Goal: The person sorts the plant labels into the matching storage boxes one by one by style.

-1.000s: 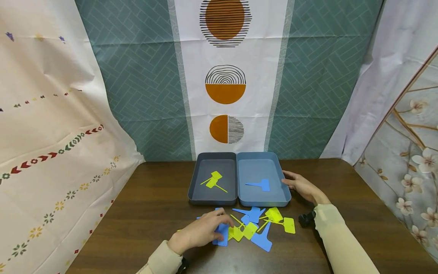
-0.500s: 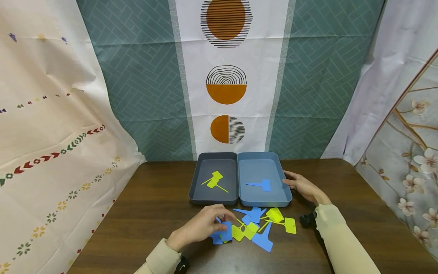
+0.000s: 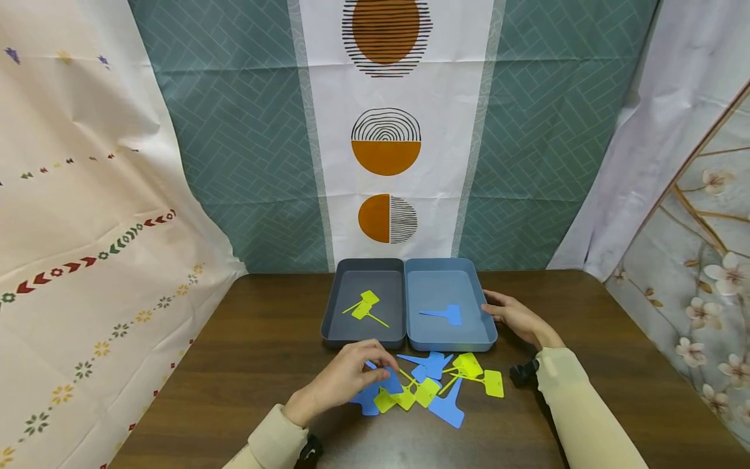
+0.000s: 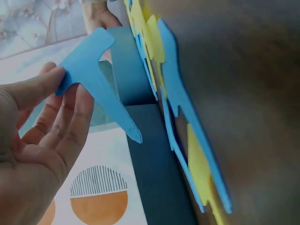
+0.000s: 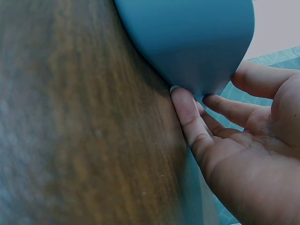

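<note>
Left hand (image 3: 344, 378) pinches a blue tag (image 4: 91, 56) above scattered tags (image 3: 427, 393); right hand (image 3: 521, 321), fingers relaxed, touches the blue tray (image 3: 439, 280) beside the grey tray (image 3: 364, 277).

Two trays (image 3: 436, 280), two yellow tags (image 3: 361, 311) inside, one blue tag (image 3: 453, 315) inside

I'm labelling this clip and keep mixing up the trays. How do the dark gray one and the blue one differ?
The dark gray tray is on the left; the blue tray is on the right. The dark gray tray holds yellow-green tags, the blue tray a blue tag. Both are shallow, with rounded corners, on the table.
</note>
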A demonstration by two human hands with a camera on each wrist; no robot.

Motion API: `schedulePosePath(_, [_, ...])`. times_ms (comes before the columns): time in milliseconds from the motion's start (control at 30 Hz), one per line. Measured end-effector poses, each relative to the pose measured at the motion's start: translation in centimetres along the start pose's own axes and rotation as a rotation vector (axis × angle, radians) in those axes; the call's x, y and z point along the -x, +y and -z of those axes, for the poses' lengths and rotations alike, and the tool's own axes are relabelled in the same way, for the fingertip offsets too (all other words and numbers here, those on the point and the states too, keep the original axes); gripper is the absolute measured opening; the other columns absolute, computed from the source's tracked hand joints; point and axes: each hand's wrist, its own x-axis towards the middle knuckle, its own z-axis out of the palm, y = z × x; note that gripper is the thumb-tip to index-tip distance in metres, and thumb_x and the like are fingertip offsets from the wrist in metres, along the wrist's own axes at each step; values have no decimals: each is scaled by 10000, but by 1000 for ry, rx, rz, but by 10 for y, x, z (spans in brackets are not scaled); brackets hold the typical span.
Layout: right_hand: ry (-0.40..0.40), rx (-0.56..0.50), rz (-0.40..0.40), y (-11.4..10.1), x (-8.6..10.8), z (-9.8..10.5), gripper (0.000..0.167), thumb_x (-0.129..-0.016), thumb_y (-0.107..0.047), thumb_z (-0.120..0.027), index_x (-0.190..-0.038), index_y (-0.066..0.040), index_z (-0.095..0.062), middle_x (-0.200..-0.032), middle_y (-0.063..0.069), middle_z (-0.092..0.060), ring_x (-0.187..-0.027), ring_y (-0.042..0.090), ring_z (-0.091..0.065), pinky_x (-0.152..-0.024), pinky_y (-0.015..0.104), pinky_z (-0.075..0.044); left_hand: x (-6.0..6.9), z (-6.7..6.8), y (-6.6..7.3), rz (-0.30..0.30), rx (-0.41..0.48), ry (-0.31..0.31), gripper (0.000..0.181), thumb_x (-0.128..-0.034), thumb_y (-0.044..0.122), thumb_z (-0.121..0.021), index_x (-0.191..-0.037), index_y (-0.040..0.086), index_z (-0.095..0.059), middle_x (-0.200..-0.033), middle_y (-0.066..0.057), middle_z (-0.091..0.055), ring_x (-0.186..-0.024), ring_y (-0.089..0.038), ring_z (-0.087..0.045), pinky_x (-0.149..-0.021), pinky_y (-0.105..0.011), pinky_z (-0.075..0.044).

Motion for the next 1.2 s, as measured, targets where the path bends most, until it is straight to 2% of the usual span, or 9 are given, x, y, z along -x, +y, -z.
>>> schedulePosePath(167, [2, 6, 1, -1, -1, -2, 696, -1119, -213, -486, -1652, 18, -103, -1681, 300, -144, -1467, 467, -356, -1199, 590, -303, -6, 5, 2, -22, -64, 35, 152, -964, 96, -752, -1093, 172, -781, -966, 126, -631, -885, -34, -615, -766, -244, -553])
schedulePosePath(367, [10, 13, -1, -2, -1, -1, 700, -1118, -217, -493, -1651, 20, -106, -1676, 303, -163, -1449, 461, -381, -1191, 587, -321, -16, 9, 5, -49, -71, 66, 162, -981, 110, -737, -1099, 216, -767, -1012, 91, -661, -868, -54, -603, -755, -255, -549])
schedulePosePath(800, [5, 6, 5, 1, -2, 0, 699, -1118, -202, -490, -1650, 24, -97, -1676, 314, -146, -1467, 480, -346, -1190, 600, -311, -39, 12, 12, -58, -58, 107, 155, -978, 78, -731, -1125, 108, -772, -1040, 49, -687, -905, -87, -631, -805, -260, -578])
schedulePosePath(967, [10, 16, -11, 0, -1, 0, 697, -1120, -217, -487, -1653, 14, -102, -1679, 302, -154, -1464, 464, -359, -1195, 588, -311, -49, 15, 13, -59, -60, 108, 152, -989, 91, -721, -1127, 135, -769, -1035, 76, -671, -915, -91, -616, -814, -260, -574])
schedulePosePath(1200, [-10, 14, -8, -2, 0, 0, 707, -1123, -217, -479, -1656, 9, -71, -1679, 319, -114, -1483, 493, -317, -1199, 622, -274, -70, 20, 20, -78, -52, 92, 146, -1015, 115, -691, -1143, 126, -760, -1060, 45, -667, -938, -91, -638, -835, -259, -565])
